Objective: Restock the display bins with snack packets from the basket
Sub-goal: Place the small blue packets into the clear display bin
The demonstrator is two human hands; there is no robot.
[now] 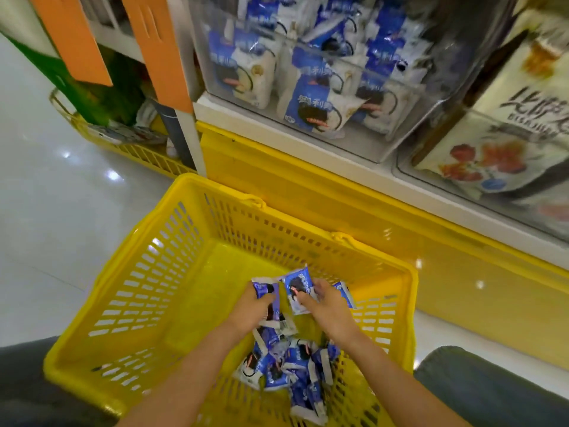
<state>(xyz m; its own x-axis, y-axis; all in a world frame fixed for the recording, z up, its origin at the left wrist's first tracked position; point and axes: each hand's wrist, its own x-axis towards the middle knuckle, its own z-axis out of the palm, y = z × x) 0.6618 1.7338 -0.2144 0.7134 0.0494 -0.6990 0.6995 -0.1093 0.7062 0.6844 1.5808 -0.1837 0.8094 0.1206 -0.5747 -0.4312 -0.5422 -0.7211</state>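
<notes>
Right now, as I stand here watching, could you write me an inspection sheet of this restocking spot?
Surface: glossy pale floor; the yellow basket stands on it.
Job's things: loose blue packets piled in the basket's near right part; clear display bin above holds matching packets.
Clutter: second yellow basket with goods, far left.
Hands: left hand grips the left packet; right hand grips the right packet; fingers curled round each.
Cables: nothing seen.
Surroundings: neighbouring bin of larger snack bags, orange panels, yellow shelf base.
</notes>
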